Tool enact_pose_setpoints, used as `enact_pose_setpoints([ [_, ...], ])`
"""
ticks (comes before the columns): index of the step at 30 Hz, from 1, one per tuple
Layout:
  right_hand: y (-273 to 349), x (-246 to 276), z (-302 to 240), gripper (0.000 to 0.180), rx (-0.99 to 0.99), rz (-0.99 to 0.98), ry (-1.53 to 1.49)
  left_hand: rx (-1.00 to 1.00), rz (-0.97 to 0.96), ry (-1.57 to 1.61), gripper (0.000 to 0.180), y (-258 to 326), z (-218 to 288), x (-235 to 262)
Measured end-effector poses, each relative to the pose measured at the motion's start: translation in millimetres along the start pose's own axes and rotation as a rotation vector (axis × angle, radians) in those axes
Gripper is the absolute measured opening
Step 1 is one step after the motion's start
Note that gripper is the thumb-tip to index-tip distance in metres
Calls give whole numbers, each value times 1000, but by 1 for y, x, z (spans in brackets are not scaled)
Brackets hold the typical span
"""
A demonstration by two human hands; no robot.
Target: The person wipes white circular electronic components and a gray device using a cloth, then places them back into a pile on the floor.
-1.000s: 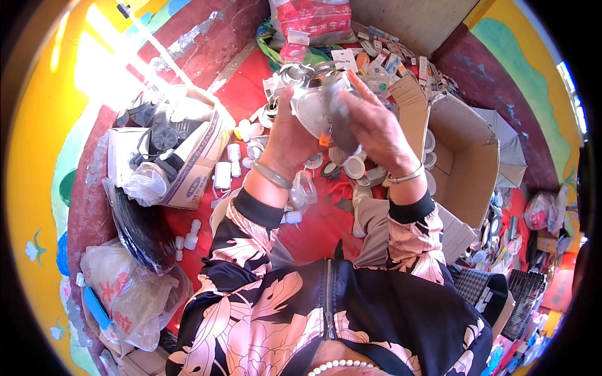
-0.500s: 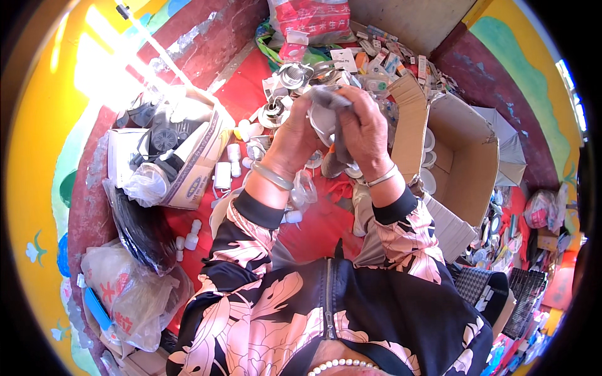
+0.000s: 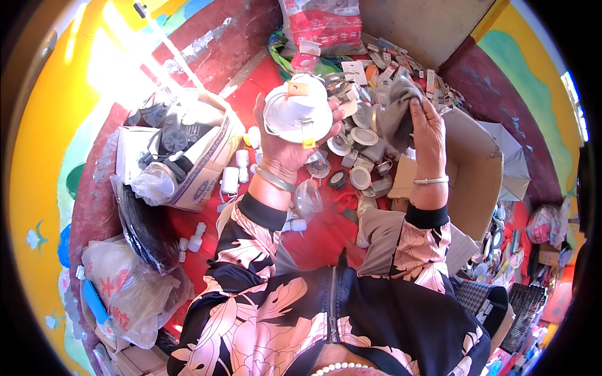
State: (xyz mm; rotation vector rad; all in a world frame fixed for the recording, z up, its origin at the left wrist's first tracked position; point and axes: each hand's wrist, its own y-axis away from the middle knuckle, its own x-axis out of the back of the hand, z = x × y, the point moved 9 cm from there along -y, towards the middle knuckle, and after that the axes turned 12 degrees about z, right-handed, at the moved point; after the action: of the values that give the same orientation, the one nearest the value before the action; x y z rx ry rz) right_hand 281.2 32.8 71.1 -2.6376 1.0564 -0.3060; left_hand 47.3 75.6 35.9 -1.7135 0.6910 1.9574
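Observation:
My left hand [image 3: 280,155] holds up a round white downlight [image 3: 279,116] with an orange tab and a yellow-tipped clip on its sides. The fingers curl round it from beneath and partly disappear behind it. To the right, my right hand [image 3: 430,138] pinches a grey cloth [image 3: 396,116], which hangs down on its left, apart from the lamp. Below and between the hands lies a pile of other round white downlights [image 3: 364,136], some with metal clips.
An open cardboard box [image 3: 467,169] stands at right, close to my right forearm. Another carton [image 3: 210,156] with dark fittings is at left. White bulb-like pieces [image 3: 229,178] lie on the red floor covering [image 3: 326,235]. Small packets [image 3: 401,62] are heaped at the back.
My hands have parted. The right hand has taken the cloth off the downlight and moved right; the left has raised the lamp leftward, its clipped side now showing.

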Motion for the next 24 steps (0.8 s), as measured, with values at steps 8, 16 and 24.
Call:
enact_pose_setpoints([
  [8,-5,-8,-5,32,-406,-268,-1220,-124,-118,82,85,10,29,-11],
  [16,55,-89,78,38,-1003,-286,-1186,-60,-212,171,82,13,29,-19],
  [24,50,-76,12,43,-549,-651,-1457,-69,-161,176,82,14,30,-14],
])
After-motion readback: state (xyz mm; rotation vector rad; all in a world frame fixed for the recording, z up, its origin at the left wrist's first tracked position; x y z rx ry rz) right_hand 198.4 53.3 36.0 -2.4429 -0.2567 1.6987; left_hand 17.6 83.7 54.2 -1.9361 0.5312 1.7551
